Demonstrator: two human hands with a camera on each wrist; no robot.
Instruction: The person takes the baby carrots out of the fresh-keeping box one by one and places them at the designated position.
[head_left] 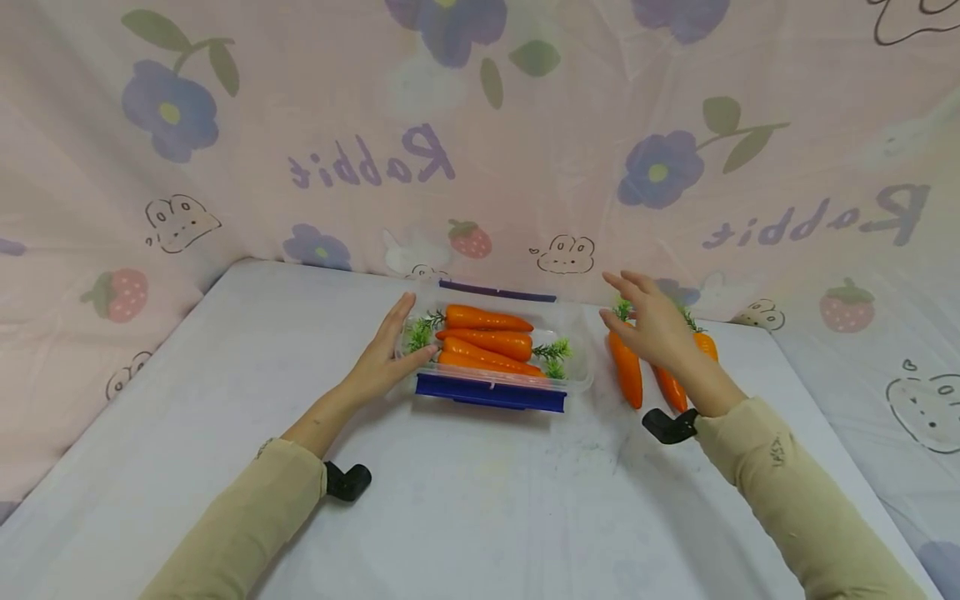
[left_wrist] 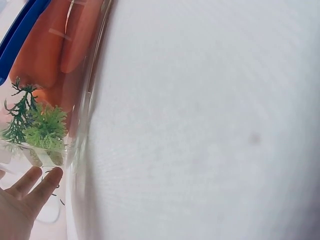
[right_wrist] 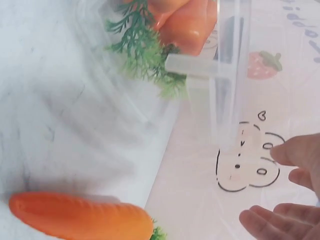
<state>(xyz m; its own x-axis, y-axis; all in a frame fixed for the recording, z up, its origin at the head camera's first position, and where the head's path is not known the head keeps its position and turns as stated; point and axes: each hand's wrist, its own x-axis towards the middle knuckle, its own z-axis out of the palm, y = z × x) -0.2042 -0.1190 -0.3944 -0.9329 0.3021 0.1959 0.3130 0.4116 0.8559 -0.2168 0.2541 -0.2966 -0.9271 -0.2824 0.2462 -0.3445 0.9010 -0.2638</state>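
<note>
A clear box with blue side flaps (head_left: 491,392) holds several orange carrots (head_left: 489,342) with green tops. My left hand (head_left: 378,358) rests against the box's left end, fingers spread; the left wrist view shows its fingertips (left_wrist: 52,176) at the box's end by the green tops (left_wrist: 45,125). My right hand (head_left: 654,327), empty with fingers apart, is over the tops of the carrots lying right of the box. One of these carrots (head_left: 627,371) shows left of the hand; in the right wrist view a carrot (right_wrist: 80,217) lies below the box.
Two more carrots (head_left: 670,388) (head_left: 706,346) lie partly behind my right hand and forearm. A white table (head_left: 465,500) spreads beneath everything. Behind it hangs a pink curtain (head_left: 517,167) printed with flowers and rabbits. Black wrist mounts (head_left: 348,482) sit at both sleeves.
</note>
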